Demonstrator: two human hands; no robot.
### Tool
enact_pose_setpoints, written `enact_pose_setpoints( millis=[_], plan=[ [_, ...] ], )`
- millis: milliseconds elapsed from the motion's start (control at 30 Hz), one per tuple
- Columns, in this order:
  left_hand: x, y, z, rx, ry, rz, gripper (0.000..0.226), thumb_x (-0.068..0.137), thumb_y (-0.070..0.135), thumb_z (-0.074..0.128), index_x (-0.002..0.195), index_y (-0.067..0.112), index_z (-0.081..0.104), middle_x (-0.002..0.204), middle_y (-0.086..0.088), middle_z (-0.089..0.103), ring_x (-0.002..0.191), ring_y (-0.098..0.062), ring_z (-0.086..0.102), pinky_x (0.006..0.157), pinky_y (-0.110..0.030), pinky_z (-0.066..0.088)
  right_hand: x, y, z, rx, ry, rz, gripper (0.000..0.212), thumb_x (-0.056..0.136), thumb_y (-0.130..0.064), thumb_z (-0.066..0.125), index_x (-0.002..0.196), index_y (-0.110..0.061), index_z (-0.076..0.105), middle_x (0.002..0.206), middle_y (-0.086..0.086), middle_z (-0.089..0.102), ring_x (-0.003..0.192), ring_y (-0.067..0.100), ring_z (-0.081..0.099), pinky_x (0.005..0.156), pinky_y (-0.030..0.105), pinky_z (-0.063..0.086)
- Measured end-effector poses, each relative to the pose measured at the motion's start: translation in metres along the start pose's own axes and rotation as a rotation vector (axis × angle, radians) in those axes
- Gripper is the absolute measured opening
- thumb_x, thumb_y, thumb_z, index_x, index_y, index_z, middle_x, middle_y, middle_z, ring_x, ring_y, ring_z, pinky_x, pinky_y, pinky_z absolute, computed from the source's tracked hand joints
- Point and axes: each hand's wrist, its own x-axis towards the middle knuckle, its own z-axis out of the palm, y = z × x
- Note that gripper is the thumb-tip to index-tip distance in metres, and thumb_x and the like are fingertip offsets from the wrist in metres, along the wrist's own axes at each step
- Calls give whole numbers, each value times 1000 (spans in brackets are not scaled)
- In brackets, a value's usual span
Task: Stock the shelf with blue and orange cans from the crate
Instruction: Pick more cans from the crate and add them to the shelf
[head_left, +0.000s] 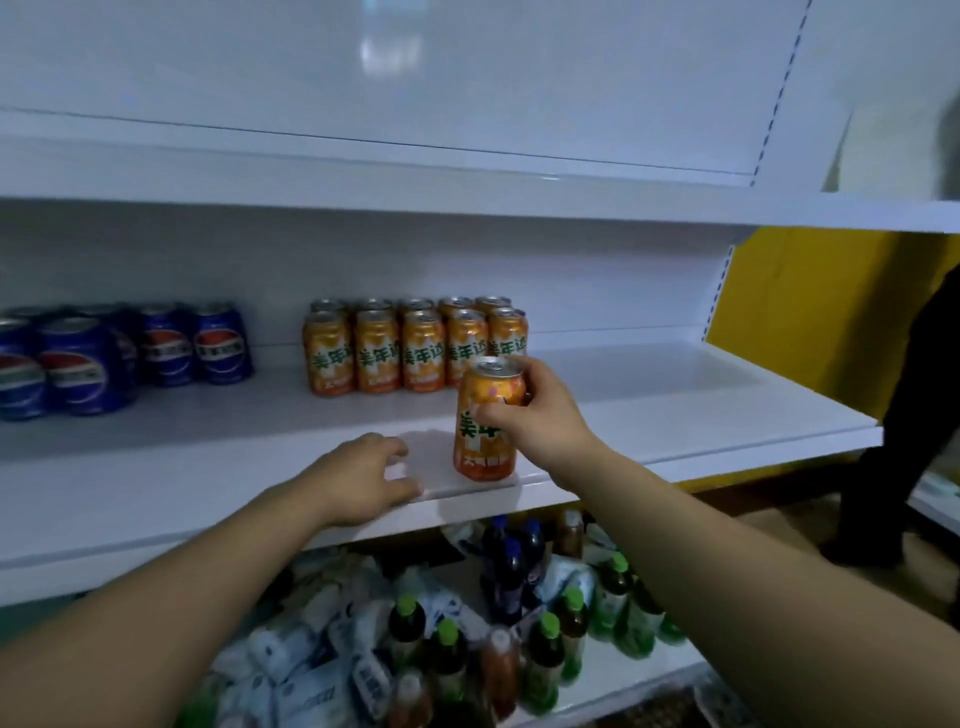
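My right hand (540, 415) grips an orange can (485, 452) that stands upright near the front edge of the white middle shelf (208, 457). Behind it, several orange cans (410, 345) stand in two rows toward the shelf's back. Several blue cans (130, 353) are grouped at the left of the same shelf. My left hand (363, 478) rests at the shelf's front edge, left of the held can, fingers loosely bent and holding nothing. The crate is not in view.
The shelf below holds several green-capped and dark bottles (545, 644) and white packets (311, 660). The top shelf (467, 197) overhangs the cans. A person in dark clothes (904, 415) stands at the right by a yellow wall (805, 322).
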Motion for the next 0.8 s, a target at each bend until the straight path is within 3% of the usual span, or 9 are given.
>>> enact_pose_setpoints(
  millis=[100,267,500,800],
  plan=[
    [-8,-43,-8,135,-39,-106,72,88,65,44,146,24,33,154,2,29,137,-18,34,111,-37,30,9,4,24,-38,-35,-2,72,74,-17,78,135,-26,42,118,-3,59,105,18,60,91,37,50],
    [-18,-86,-9,193,24,-237,73,87,73,27,149,37,17,160,9,8,147,-14,6,117,-52,2,31,7,70,-85,-108,-57,74,75,-21,78,137,-29,38,125,-2,52,112,20,55,92,36,48],
    [-16,-88,-2,184,116,-229,72,86,72,31,148,39,17,160,11,9,146,-12,5,118,-50,1,75,18,125,-101,-155,-155,75,82,-29,74,144,-29,34,134,-1,53,120,19,53,102,40,45],
    [-15,-93,0,157,145,-213,82,74,79,23,146,42,20,158,14,11,146,-9,4,118,-48,-1,114,19,174,-152,-121,-240,62,88,-27,68,141,-21,37,136,1,53,124,19,51,99,28,41]
  ],
)
